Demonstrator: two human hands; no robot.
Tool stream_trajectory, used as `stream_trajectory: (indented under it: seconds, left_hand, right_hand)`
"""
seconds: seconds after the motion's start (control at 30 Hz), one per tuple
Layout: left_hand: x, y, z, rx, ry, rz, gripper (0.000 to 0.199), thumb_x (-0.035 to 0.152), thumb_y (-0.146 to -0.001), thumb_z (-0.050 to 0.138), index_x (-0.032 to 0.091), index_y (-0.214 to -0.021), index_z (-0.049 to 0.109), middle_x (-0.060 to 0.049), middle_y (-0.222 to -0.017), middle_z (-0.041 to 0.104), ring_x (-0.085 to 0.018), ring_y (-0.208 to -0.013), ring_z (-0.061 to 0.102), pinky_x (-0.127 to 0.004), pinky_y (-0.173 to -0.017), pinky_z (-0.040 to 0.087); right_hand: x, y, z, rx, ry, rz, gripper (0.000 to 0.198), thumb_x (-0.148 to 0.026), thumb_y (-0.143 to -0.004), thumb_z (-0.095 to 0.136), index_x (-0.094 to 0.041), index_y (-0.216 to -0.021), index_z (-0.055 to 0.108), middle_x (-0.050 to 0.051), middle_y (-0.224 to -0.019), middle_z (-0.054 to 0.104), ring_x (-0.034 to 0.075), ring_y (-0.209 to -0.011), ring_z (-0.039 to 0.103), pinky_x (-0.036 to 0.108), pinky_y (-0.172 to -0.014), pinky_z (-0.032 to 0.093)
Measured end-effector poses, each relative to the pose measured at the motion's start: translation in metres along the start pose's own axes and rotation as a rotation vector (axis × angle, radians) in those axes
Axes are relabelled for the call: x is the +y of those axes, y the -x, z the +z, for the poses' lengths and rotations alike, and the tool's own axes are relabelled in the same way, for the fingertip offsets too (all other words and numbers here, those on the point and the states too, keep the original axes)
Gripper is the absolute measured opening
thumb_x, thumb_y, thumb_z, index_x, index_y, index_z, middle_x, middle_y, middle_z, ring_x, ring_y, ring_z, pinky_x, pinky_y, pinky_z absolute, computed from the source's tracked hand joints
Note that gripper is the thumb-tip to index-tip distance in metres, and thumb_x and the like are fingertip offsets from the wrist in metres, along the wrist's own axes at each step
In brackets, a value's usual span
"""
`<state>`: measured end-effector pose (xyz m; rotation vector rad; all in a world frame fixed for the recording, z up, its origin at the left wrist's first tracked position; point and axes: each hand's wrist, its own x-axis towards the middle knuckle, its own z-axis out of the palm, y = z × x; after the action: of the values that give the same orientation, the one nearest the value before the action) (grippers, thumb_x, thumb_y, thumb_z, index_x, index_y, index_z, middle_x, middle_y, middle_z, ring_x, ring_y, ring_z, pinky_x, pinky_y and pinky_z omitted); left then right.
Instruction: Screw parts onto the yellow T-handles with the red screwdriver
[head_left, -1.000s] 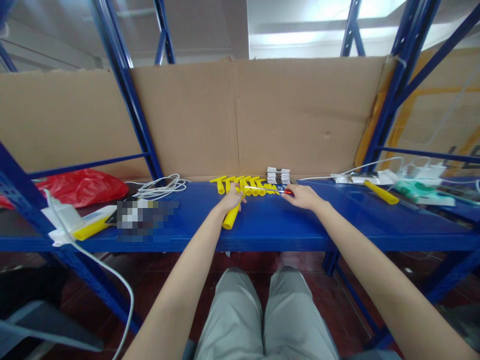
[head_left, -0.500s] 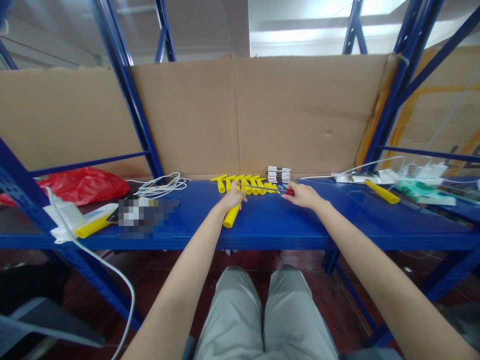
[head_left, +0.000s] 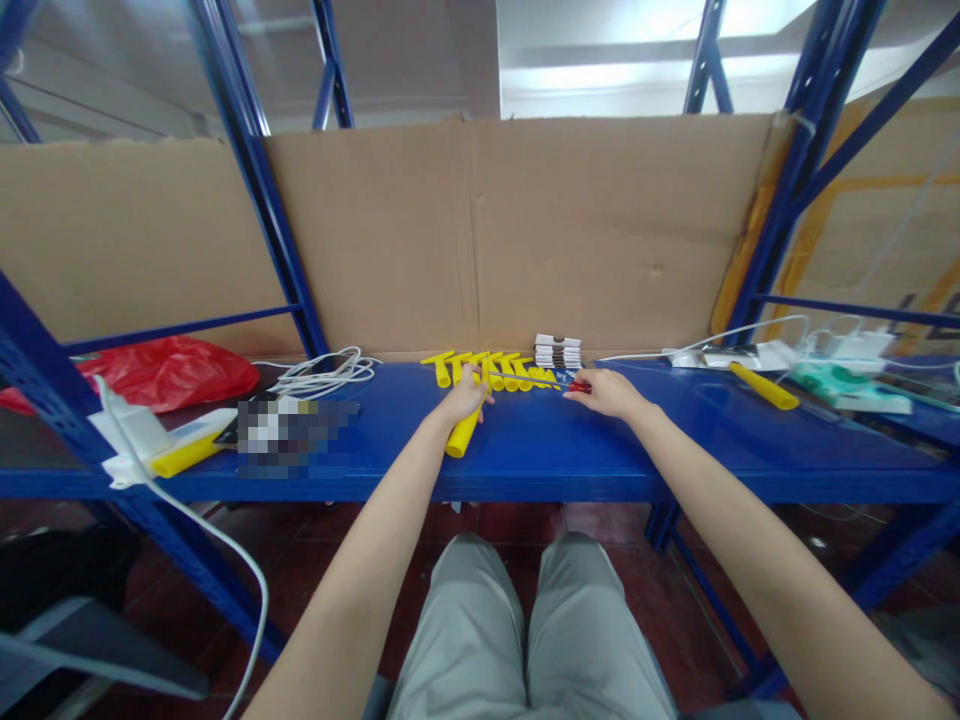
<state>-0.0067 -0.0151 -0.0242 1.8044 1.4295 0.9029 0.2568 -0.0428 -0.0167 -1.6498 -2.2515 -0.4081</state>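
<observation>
My left hand point(head_left: 466, 397) is closed around a yellow plastic handle point(head_left: 463, 437), whose wide round end points toward me. In my right hand point(head_left: 606, 390) is a screwdriver with a red handle point(head_left: 578, 387). Its thin shaft point(head_left: 529, 380) runs left to the upper part of the yellow handle, where the tip cannot be made out. Just behind my hands lies a row of several similar T-shaped yellow pieces point(head_left: 511, 372). A small stack of white and black pieces point(head_left: 557, 351) stands behind the shaft.
The blue shelf point(head_left: 555, 450) is backed by cardboard point(head_left: 375, 230). Left are a red plastic bag point(head_left: 172, 370), a coiled white cable point(head_left: 330, 372) and another yellow handle point(head_left: 187, 453). A yellow handle point(head_left: 765, 386) and a green-and-white item point(head_left: 847, 385) lie right. Blue posts point(head_left: 255, 200) rise behind.
Both hands stay almost where they were. Slightly more of the screwdriver's red handle shows at my right fingers, and the view has shifted a little.
</observation>
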Motion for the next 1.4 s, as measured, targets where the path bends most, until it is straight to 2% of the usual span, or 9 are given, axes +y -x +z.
stream_trajectory:
  seconds: [0.2, 0.37, 0.6, 0.83, 0.97, 1.2, 1.4]
  left_hand:
    - [-0.001, 0.0, 0.0, 0.005, 0.01, 0.001, 0.037, 0.018, -0.092, 0.034, 0.021, -0.126, 0.021, -0.002, -0.082, 0.062, -0.006, -0.034, 0.046, -0.021, -0.042, 0.046]
    - [0.001, 0.001, 0.0, 0.019, -0.003, 0.008, 0.035, 0.015, -0.092, 0.033, 0.019, -0.125, 0.022, -0.003, -0.084, 0.062, -0.005, -0.033, 0.044, -0.021, -0.038, 0.043]
    - [0.003, 0.004, 0.0, 0.01, 0.002, 0.002, 0.034, 0.015, -0.093, 0.033, 0.021, -0.125, 0.022, -0.003, -0.086, 0.063, -0.004, -0.033, 0.044, -0.019, -0.039, 0.042]
    - [0.003, 0.005, 0.001, -0.003, 0.003, 0.007, 0.032, 0.017, -0.094, 0.034, 0.022, -0.124, 0.023, -0.002, -0.085, 0.063, -0.004, -0.033, 0.045, -0.018, -0.039, 0.043]
    - [0.004, 0.005, 0.001, -0.003, -0.008, 0.006, 0.032, 0.016, -0.094, 0.032, 0.021, -0.123, 0.022, -0.004, -0.089, 0.063, -0.004, -0.033, 0.044, -0.019, -0.037, 0.042]
    - [0.003, 0.005, 0.001, -0.013, -0.013, 0.008, 0.033, 0.018, -0.095, 0.03, 0.021, -0.127, 0.02, -0.008, -0.096, 0.064, -0.003, -0.035, 0.045, -0.018, -0.039, 0.043]
    - [0.005, 0.006, 0.001, -0.014, -0.009, 0.008, 0.031, 0.017, -0.095, 0.029, 0.019, -0.126, 0.023, -0.007, -0.093, 0.064, -0.003, -0.033, 0.044, -0.018, -0.038, 0.041]
  right_hand:
    - [-0.001, 0.002, -0.001, -0.015, -0.012, 0.014, 0.036, -0.052, -0.087, 0.047, -0.021, -0.081, 0.063, 0.007, -0.076, 0.07, 0.02, -0.07, 0.063, 0.027, -0.057, 0.036]
    - [-0.004, 0.002, -0.004, -0.028, -0.031, 0.005, 0.034, -0.043, -0.092, 0.039, -0.019, -0.086, 0.063, 0.008, -0.085, 0.071, 0.02, -0.076, 0.063, 0.027, -0.061, 0.037]
    - [0.001, 0.001, -0.001, -0.006, -0.051, 0.008, 0.024, -0.041, -0.087, 0.053, -0.019, -0.086, 0.062, 0.008, -0.085, 0.07, 0.021, -0.075, 0.063, 0.027, -0.062, 0.038]
    - [-0.003, 0.004, -0.006, -0.06, -0.04, 0.072, 0.032, -0.046, -0.09, 0.045, -0.02, -0.095, 0.063, 0.008, -0.091, 0.071, 0.022, -0.08, 0.064, 0.027, -0.064, 0.039]
    - [-0.002, 0.003, -0.006, -0.067, -0.053, 0.067, 0.035, -0.043, -0.092, 0.039, -0.019, -0.093, 0.064, 0.009, -0.093, 0.071, 0.022, -0.081, 0.063, 0.028, -0.063, 0.038]
    - [0.01, -0.003, 0.007, 0.036, -0.159, -0.025, 0.027, -0.039, -0.087, 0.048, -0.018, -0.079, 0.062, 0.008, -0.08, 0.068, 0.018, -0.07, 0.06, 0.026, -0.063, 0.038]
    - [0.013, -0.003, 0.009, 0.074, -0.149, -0.02, 0.018, -0.037, -0.081, 0.059, -0.02, -0.078, 0.057, 0.006, -0.082, 0.068, 0.018, -0.071, 0.06, 0.026, -0.062, 0.037]
